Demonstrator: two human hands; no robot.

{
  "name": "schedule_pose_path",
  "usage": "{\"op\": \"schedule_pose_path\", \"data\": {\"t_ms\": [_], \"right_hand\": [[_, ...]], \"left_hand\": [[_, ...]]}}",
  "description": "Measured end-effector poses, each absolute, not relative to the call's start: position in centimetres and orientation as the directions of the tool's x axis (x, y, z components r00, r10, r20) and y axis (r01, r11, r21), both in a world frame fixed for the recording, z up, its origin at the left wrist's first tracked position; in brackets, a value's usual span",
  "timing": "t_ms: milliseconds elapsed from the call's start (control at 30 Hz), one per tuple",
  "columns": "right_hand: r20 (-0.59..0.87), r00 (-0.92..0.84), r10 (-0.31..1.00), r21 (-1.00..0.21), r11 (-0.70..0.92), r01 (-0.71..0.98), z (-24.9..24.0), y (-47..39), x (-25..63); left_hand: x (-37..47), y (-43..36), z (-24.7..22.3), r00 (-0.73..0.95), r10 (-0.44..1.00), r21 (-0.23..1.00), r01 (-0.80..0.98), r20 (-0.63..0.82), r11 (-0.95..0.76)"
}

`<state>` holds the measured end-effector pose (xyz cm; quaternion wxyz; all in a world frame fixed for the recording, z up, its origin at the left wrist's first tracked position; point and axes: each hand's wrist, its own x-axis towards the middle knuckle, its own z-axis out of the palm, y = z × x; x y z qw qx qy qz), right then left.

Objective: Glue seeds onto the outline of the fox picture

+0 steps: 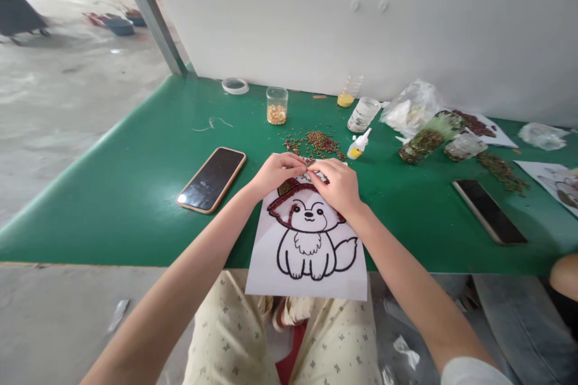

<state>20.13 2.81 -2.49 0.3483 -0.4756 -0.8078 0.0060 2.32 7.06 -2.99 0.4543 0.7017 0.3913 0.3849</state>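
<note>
A white sheet (pixel 266 271) with a black-outlined dog drawing lies over the table's front edge. Dark red and brown grains cover parts of the dog's hat. At the top of the sheet, my left hand (pixel 280 173) and my right hand (pixel 336 185) meet with fingertips pinched close together; whatever they hold is too small to make out. Just beyond them is a loose pile of brown and reddish grains (pixel 323 142). A small white glue bottle (pixel 358 145) with a yellow label stands behind my right hand.
Phones lie at left (pixel 212 180) and right (pixel 489 212) on the green table (pixel 135 192). Farther back are a cup of corn kernels (pixel 277 108), a clear cup (pixel 363 114), a tipped jar (pixel 422 139) and a plastic bag (pixel 412 107). Another person's arm (pixel 564 275) shows at right.
</note>
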Motion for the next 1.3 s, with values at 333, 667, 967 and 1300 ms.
{"op": "schedule_pose_path", "data": {"t_ms": [333,667,967,1300], "right_hand": [[0.299,-0.437,0.848,-0.64,0.518,0.567,-1.9,2.2,20.8],[0.079,-0.587,0.806,-0.688,0.47,0.553,-2.0,1.4,20.6],[0.07,-0.599,0.798,-0.662,0.486,0.571,-2.1,1.1,20.4],[0.056,-0.595,0.801,-0.648,0.483,0.589,-1.9,1.2,20.4]], "left_hand": [[1.4,7.5,-2.5,0.129,0.984,0.965,0.215,0.122,-0.148],[1.1,8.0,-3.3,0.066,0.995,0.964,0.251,0.068,-0.083],[1.2,8.3,-3.8,0.091,0.994,0.945,0.315,0.057,-0.083],[1.1,8.3,-3.9,0.099,0.993,0.936,0.34,0.06,-0.09]]}}
